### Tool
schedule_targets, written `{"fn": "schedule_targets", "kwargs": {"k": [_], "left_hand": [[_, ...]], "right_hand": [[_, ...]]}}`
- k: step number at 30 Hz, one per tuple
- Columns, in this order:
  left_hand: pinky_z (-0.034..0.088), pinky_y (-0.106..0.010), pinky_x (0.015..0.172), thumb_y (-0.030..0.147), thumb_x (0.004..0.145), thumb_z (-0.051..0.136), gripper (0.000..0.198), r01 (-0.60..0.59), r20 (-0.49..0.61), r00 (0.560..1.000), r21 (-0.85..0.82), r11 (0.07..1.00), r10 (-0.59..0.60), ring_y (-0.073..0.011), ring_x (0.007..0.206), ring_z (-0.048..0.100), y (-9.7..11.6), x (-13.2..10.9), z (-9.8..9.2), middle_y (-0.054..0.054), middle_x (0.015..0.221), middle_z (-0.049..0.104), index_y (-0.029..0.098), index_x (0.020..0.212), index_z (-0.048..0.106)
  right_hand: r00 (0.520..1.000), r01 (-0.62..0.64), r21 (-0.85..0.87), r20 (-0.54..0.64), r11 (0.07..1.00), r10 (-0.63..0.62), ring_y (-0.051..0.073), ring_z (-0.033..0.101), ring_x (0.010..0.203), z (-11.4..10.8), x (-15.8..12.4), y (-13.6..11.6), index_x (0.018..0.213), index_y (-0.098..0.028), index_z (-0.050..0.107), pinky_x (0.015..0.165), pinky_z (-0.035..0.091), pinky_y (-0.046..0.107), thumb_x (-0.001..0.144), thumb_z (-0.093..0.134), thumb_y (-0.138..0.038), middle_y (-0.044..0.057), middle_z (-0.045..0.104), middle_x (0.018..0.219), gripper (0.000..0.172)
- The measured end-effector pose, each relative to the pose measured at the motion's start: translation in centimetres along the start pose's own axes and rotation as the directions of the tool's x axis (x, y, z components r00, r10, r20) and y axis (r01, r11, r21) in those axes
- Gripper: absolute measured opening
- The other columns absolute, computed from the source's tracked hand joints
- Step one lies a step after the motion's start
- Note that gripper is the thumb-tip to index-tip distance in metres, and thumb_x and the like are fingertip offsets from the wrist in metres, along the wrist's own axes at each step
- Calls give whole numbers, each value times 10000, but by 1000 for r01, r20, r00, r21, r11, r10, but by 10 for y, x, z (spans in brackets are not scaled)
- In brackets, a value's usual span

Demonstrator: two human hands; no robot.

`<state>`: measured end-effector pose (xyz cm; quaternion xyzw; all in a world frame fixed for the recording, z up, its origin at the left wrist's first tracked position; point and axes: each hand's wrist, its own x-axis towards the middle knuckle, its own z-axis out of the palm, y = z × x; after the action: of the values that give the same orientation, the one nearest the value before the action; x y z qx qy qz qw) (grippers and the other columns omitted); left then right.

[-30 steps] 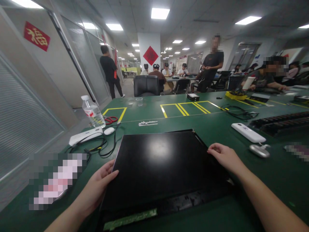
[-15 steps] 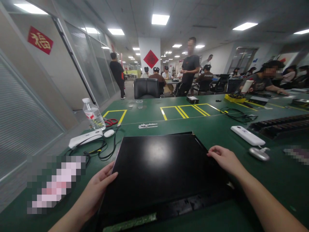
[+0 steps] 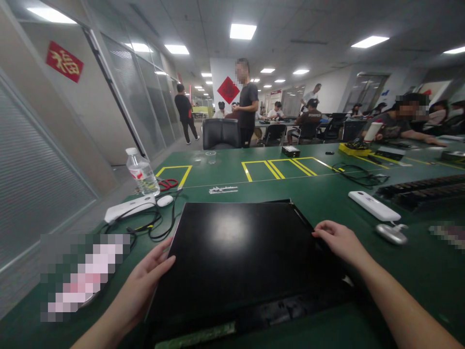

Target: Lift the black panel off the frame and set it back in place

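A black LCD screen panel (image 3: 232,261) lies in front of me, glossy with a bright light reflection. A strip of green circuit board (image 3: 196,336) shows along its near edge. Under and beside it on the right is a black frame (image 3: 303,218), partly covered by the panel. My left hand (image 3: 150,269) holds the panel's left edge, thumb at the top rim and fingers along the side. The fingers of my right hand (image 3: 336,237) pinch the frame's right edge; its fingertips are partly hidden.
On the left stand a water bottle (image 3: 141,172), red scissors (image 3: 168,184), a white device (image 3: 129,208) and black cables (image 3: 160,225). A white power bank (image 3: 374,206) and a silver mouse (image 3: 391,233) lie right on the green table (image 3: 218,174). Several people are beyond.
The panel's far left corner has shifted slightly up and left, and my left thumb slightly left. My right hand is almost still. In the background a standing person has moved left.
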<state>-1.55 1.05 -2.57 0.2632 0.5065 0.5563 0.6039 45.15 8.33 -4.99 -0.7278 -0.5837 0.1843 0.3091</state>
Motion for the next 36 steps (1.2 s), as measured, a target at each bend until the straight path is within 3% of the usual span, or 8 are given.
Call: {"fn": "schedule_targets", "kwargs": {"k": [6, 12, 18, 24, 36], "left_hand": [[427, -374, 1117, 351, 624, 924, 756, -85, 1, 996, 141, 986, 85, -331, 1283, 593, 3, 1, -4, -70, 1296, 736, 256, 1329, 666], [450, -452, 1096, 453, 609, 909, 715, -130, -8, 990, 314, 940, 140, -377, 1335, 533, 2, 4, -12, -84, 1347, 703, 266, 1269, 705], [397, -508, 1131, 491, 612, 889, 657, -184, 21, 981, 384, 905, 191, -390, 1367, 499, 1, 8, -13, -66, 1472, 607, 273, 1211, 729], [315, -546, 1167, 501, 591, 864, 612, -243, -11, 954, 554, 796, 299, -415, 1382, 474, -2, 14, -19, -110, 1451, 614, 227, 1129, 768], [409, -485, 1120, 481, 677, 759, 602, -272, 67, 948, 684, 677, 313, -378, 1349, 527, -12, 25, -34, -154, 1479, 553, 185, 1200, 722]], "right_hand": [[998, -43, 14, 39, 999, 43, 178, 574, 553, 0, 0, 0, 773, -244, 699, 552, 392, 303, 728, 550, -475, 17, 720, 690, 278], [999, -26, 1, 27, 1000, 26, 186, 608, 610, 0, 1, 1, 760, -243, 703, 592, 404, 303, 736, 539, -457, 19, 744, 728, 271], [998, -49, 11, 41, 999, 48, 181, 597, 581, -1, -1, -2, 767, -241, 702, 571, 396, 302, 732, 535, -457, 25, 754, 745, 275], [998, -53, 14, 37, 999, 52, 174, 600, 575, -1, -1, -3, 763, -239, 705, 563, 400, 297, 732, 534, -440, 26, 772, 785, 266], [996, -67, 14, 64, 998, 66, 175, 596, 585, 0, 2, 0, 770, -241, 713, 541, 401, 292, 723, 542, -445, 28, 767, 795, 271]]}}
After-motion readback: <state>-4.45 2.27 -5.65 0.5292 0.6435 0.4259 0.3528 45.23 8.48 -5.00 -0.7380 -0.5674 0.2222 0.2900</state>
